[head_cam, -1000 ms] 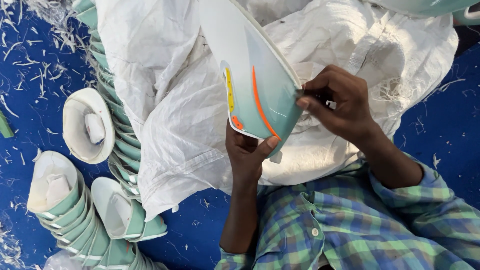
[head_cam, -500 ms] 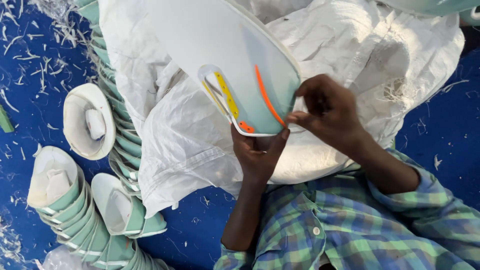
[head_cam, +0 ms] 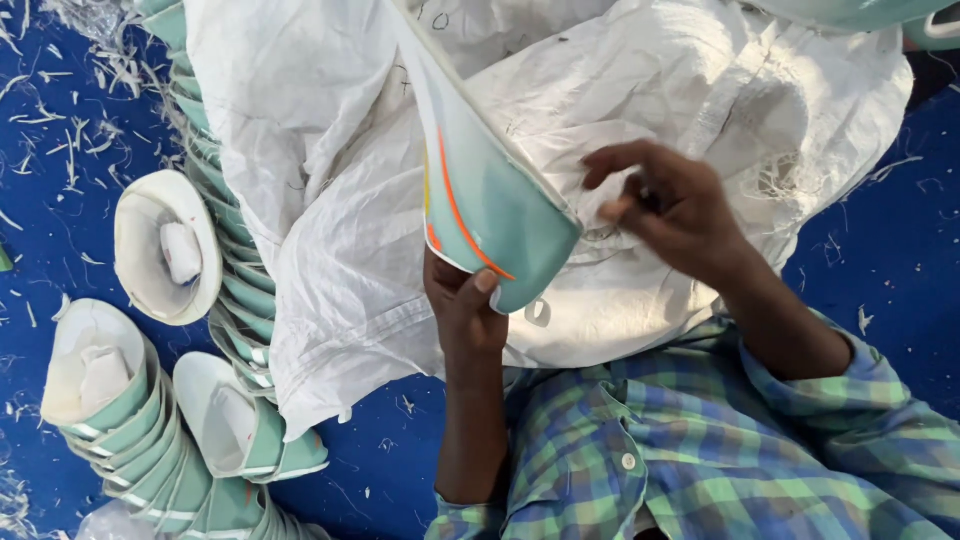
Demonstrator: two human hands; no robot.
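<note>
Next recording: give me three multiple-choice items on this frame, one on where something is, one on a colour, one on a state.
1. Where do the nested stacks of mint-green pieces lie?
A. left of the white woven sack
B. on top of the sack
C. on the person's lap

2. What colour is the curved stripe on the held mint-green piece?
A. black
B. orange
C. purple

3. What is the right hand doing?
A. gripping the piece
B. lying flat on the blue sheet
C. hanging open beside the piece, not touching it

Answers: 1 A, they sit on the sheet at lower left. 2 B, an orange line runs along it. 3 C, only the left hand grips the piece.
</note>
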